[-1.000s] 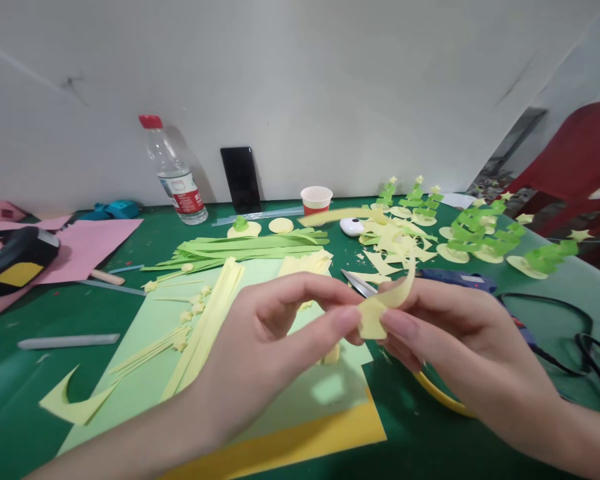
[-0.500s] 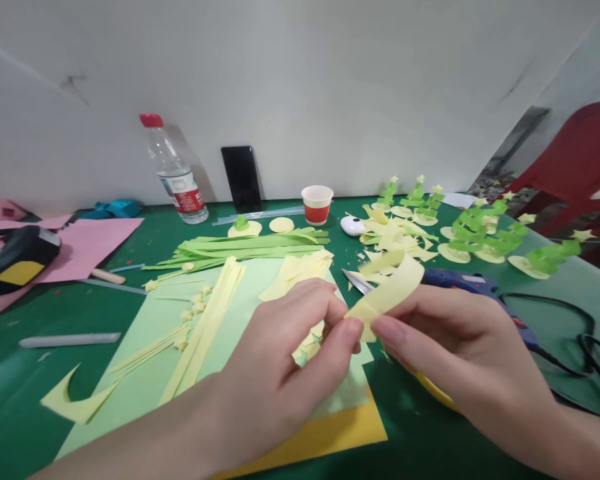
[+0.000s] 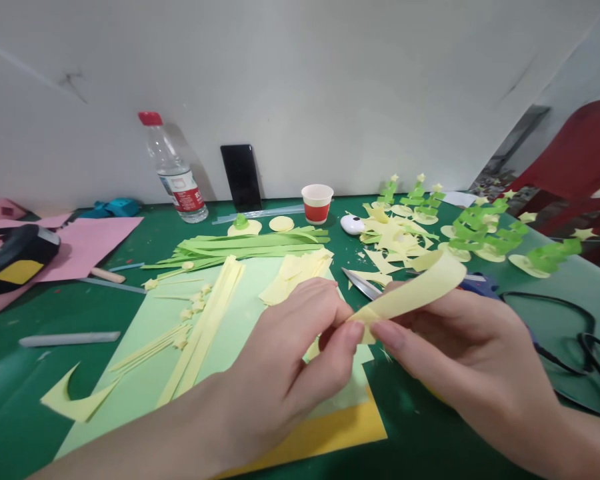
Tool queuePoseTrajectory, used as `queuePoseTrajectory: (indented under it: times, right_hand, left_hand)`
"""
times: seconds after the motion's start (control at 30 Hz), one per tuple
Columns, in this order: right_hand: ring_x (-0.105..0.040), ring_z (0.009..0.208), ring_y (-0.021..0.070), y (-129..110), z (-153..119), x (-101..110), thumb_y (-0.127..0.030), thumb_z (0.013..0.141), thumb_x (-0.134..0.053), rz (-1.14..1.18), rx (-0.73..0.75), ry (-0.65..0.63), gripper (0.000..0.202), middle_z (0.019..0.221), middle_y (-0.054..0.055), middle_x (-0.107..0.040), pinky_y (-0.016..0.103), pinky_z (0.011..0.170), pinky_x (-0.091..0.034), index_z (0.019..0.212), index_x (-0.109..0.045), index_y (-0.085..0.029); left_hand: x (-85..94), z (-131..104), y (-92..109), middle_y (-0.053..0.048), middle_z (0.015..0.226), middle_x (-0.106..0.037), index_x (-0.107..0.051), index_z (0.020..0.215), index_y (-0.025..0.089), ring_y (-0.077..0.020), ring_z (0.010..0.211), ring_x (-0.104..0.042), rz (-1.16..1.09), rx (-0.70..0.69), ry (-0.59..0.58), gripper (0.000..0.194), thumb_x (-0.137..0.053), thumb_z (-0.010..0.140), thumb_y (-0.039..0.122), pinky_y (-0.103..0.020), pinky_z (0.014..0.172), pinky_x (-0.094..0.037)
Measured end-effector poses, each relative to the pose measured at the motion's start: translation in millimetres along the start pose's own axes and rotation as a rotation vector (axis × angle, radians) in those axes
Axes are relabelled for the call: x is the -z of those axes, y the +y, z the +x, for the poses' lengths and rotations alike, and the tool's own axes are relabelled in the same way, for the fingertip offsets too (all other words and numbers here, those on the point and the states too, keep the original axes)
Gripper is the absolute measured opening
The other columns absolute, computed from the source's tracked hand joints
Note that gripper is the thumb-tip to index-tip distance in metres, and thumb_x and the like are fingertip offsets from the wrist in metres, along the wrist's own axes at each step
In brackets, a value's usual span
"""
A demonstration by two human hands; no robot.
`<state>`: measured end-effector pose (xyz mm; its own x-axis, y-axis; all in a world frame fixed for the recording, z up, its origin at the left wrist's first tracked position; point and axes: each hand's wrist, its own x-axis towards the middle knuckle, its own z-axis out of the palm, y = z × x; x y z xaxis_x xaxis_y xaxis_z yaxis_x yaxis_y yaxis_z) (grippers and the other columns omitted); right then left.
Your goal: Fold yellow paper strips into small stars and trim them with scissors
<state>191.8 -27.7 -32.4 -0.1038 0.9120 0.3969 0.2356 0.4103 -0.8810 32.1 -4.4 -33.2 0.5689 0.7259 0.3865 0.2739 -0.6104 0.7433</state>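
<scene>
The yellow strip is up in the air over the counter, between the two hands. The left hand pinches its near end with thumb and finger. The right hand pinches it too, right beside the left thumb. There is a fold at the pinch, and the long end curls up and to the right. Just behind it, the scissors lie partly hidden by the right hand. Under the left arm is a green sheet with long yellow strips and tiny stars on it. Green strips lie behind the sheet. Yellow scraps sit past the scissors, and leafy paper plants stand at the right. Farther back are a bottle, a phone leaning on the wall, and a cup.
</scene>
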Motion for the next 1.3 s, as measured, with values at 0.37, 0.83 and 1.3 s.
queuePoseTrajectory:
  times: [0.37, 0.83, 1.3]
  right_hand:
    - [-0.032, 0.035, 0.0046, -9.9, 5.5, -1.1, -0.014, 0.07, -0.056, 0.187, -0.181, -0.103, 0.013, 0.042, -0.007, -0.042, 0.015, 0.029, -0.023, 0.061, -0.061, -0.02]
    - [-0.054, 0.046, 0.0103, 1.0, 6.4, 5.8, -0.003, 0.077, -0.041, -0.367, 0.314, -0.057, 0.026, 0.052, 0.0, -0.06, 0.019, 0.042, -0.042, 0.067, -0.059, -0.019]
    - [-0.062, 0.047, 0.0132, 6.6, 11.2, 23.8, -0.008, 0.088, -0.044, -0.906, 0.942, -0.167, 0.032, 0.059, 0.002, -0.072, 0.028, 0.042, -0.039, 0.07, -0.069, -0.019]
  left_hand:
    - [3.3, 4.0, -3.2, 0.005, 0.051, -0.034, -0.028, 0.056, 0.021, -0.0114, 0.051, -0.039, -0.106, 0.001, -0.054, 0.033, -0.027, 0.088, 0.014, -0.026, 0.064, -0.041]
    - [5.6, 5.1, 1.2, 0.006, 0.053, -0.038, -0.038, 0.056, 0.02, -0.0097, 0.048, -0.036, -0.2, 0.239, -0.011, 0.033, -0.036, 0.089, 0.024, -0.022, 0.052, -0.04]
    - [3.4, 5.9, -1.6, 0.005, 0.051, -0.032, -0.037, 0.052, 0.02, -0.0111, 0.05, -0.03, -0.663, 0.417, -0.163, 0.039, -0.04, 0.09, 0.026, -0.026, 0.05, -0.032]
